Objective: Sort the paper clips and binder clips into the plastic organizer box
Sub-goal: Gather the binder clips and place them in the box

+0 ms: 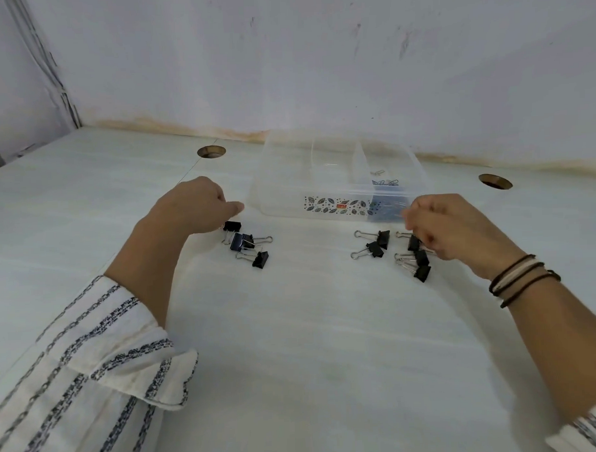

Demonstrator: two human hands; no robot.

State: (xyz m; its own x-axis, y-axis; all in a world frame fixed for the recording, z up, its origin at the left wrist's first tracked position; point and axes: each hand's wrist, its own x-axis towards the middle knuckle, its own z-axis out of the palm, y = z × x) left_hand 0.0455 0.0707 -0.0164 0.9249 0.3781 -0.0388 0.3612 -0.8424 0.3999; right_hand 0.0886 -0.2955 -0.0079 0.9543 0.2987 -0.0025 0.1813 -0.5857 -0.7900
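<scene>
Two loose clusters of black metal binder clips with silver wire handles lie on the pale white tabletop, one by each hand, both just in front of the clear plastic organizer box with a leaf-patterned label. The left cluster sits directly under and just right of the left hand, whose grip is curled downward over the nearest clip; whether it already pinches one I cannot tell. The right cluster lies just left of and below the right hand, whose fingers are bunched over its nearest clips, blurred, contents unclear. Most handles point left, bodies to the right. Small blue paper clips already sit in the box's right compartment; the left and middle ones look empty. Judging by position, each hand is nearer its own cluster, and the box lies just beyond both.
</scene>
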